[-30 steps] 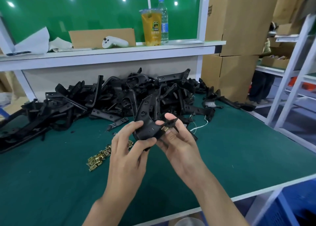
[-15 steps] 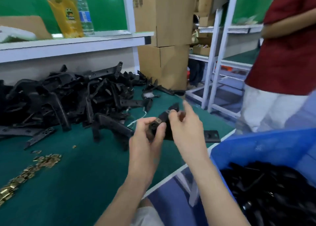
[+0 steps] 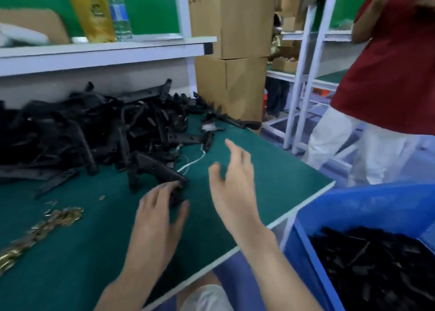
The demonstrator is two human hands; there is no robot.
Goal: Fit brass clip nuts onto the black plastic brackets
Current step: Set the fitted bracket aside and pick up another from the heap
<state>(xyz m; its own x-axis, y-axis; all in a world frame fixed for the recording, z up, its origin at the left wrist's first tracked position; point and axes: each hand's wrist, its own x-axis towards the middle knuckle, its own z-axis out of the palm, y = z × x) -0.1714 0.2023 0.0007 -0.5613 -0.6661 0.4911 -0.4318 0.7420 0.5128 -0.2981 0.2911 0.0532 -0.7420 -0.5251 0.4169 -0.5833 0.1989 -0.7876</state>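
My left hand (image 3: 157, 219) hovers with its fingers spread over the near end of a black plastic bracket (image 3: 153, 167) lying on the green mat; thumb and forefinger flank its dark leg, and motion blur hides any contact. My right hand (image 3: 235, 186) is raised above the mat, open and empty. A large heap of black brackets (image 3: 82, 131) fills the back left of the bench. Brass clip nuts (image 3: 63, 216) lie in a loose trail at the left front.
A blue bin (image 3: 353, 207) with several black brackets stands off the bench's right edge (image 3: 282, 219). A person in a red shirt (image 3: 388, 75) stands at right. Cardboard boxes (image 3: 235, 51) are stacked behind, and a white shelf (image 3: 106, 51) holds a drink pouch and a bottle.
My view has swung right. The bracket that both hands held half a second ago is out of them; the right hand has opened and the left has dropped toward a bracket on the mat.
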